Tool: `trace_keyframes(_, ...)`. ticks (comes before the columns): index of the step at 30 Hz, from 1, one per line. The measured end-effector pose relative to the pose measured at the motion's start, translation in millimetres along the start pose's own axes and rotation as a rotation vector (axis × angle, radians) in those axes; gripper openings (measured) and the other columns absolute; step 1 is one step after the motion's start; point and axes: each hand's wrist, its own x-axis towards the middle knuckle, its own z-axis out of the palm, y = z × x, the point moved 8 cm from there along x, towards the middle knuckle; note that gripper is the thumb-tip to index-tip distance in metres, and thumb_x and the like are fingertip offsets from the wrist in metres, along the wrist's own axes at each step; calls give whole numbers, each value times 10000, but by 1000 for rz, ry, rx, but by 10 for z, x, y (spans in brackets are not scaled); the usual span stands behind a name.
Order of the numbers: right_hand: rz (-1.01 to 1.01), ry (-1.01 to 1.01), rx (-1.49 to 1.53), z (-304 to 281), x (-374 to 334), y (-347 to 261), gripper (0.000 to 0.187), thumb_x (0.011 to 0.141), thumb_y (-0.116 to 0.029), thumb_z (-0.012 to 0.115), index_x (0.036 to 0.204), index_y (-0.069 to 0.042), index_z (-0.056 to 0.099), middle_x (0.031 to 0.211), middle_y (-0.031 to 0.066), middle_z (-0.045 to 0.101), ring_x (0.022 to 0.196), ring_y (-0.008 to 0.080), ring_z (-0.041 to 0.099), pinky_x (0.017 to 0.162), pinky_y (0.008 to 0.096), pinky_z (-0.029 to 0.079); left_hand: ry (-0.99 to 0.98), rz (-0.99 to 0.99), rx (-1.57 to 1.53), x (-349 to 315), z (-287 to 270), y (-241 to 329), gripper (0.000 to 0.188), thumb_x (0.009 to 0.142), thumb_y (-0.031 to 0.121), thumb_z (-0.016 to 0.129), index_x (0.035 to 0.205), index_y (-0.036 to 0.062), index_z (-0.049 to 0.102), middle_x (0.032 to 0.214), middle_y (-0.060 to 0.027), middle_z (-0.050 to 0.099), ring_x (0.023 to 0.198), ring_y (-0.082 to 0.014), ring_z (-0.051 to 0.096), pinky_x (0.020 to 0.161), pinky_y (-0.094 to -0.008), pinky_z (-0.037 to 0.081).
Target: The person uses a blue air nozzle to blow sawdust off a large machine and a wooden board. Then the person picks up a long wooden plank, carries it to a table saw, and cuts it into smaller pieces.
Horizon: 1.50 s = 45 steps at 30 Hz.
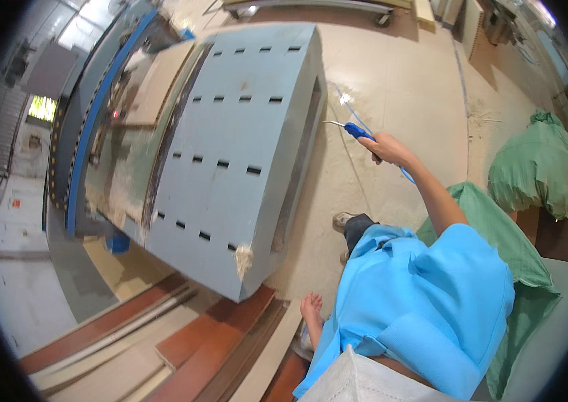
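My right hand [386,149] is closed around a blue air blow gun [358,131], held out over the floor to the right of the grey machine. Its thin bent metal nozzle points left toward the machine's side. A blue hose [407,175] runs from the gun past my wrist. Down by my side, my left hand [311,307] has its fingers curled in, with no object visible in them. It is nearest to the stacked boards and the lower corner of the large grey metal panel [230,147]. That slotted panel carries a clump of sawdust [243,261] on its lower edge.
Brown and pale boards [210,342] lie stacked at the lower left. A blue machine rail [100,114] stands beyond the panel, beside a wooden sheet [157,84]. Green sacks [535,164] sit at the right. Sawdust marks the floor [404,87]; a wheeled cart [317,8] stands at the back.
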Motion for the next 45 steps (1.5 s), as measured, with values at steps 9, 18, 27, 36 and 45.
trace_keyframes(9,91,323,816,-1960,-93,1219,615,970,-633,464,1068,-38,586,750,77,685,662,176,719,433,241,444,-361,29,402,385,2830,942,361,991,357,561,1158,40,603,1073,-155,692,944,-238,691,818,-353,545)
trace_keyframes(18,12,266,1637,-3350,325,2047,618,1025,-551,401,1087,38,575,785,121,662,757,255,708,331,221,442,-680,-254,426,660,7161,1364,625,983,528,535,1367,59,383,1176,-168,591,918,-317,677,803,-423,576)
trace_keyframes(27,410,501,1044,-4701,375,3193,590,992,-602,448,1083,-34,581,747,107,661,584,204,672,353,202,392,-558,-304,-135,1948,8957,2517,162,959,111,590,960,-51,595,793,-115,618,666,-199,594,584,-305,512)
trace_keyframes(36,760,609,606,-5824,1471,4168,549,984,-617,421,1120,-96,529,623,102,646,483,205,642,357,308,378,-413,207,531,3417,10575,3601,189,786,-93,632,722,62,545,572,-61,536,425,-164,465,373,-358,319)
trace_keyframes(45,508,469,695,-6823,3504,3071,509,995,-542,406,1273,-121,473,755,116,682,631,203,681,568,304,502,-1092,46,1042,2818,13649,4025,256,921,73,506,1173,63,553,924,-77,702,430,-54,357,364,-237,270)
